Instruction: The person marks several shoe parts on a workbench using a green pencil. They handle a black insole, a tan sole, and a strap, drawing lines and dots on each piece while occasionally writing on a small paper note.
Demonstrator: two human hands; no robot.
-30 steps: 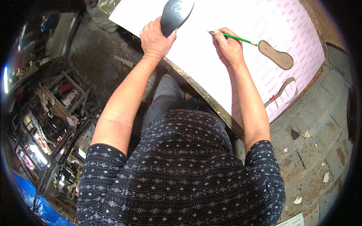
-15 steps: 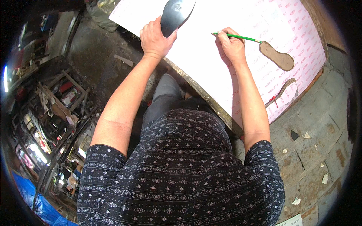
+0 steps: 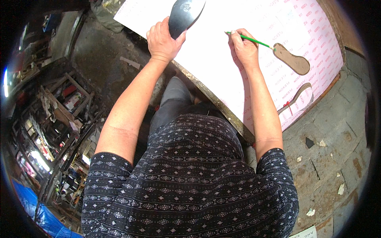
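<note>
My left hand [image 3: 163,43] is closed around the narrow end of a glossy black sole-shaped form [image 3: 185,16], whose far end is cut off by the upper edge. The form lies on a white sheet [image 3: 214,59] with pale pink print toward its right side. Between thumb and fingers, my right hand [image 3: 245,48] pinches a green pencil [image 3: 256,40]. Its tip points left, just above the bare white part, and its rear end slants toward a brown sole-shaped template [image 3: 291,59]. That template lies flat on the printed area, right of my right hand.
A second, curved sole-shaped piece [image 3: 297,97] with a bit of red on it lies near the sheet's right corner. The table's worn edge [image 3: 214,97] runs diagonally before me. Scraps [image 3: 310,212] litter the concrete floor at right; a cluttered wooden rack [image 3: 65,99] stands left.
My right hand has shifted very slightly, and the pencil tip has moved a little up and to the right. The left hand and the black form stay nearly where they were.
</note>
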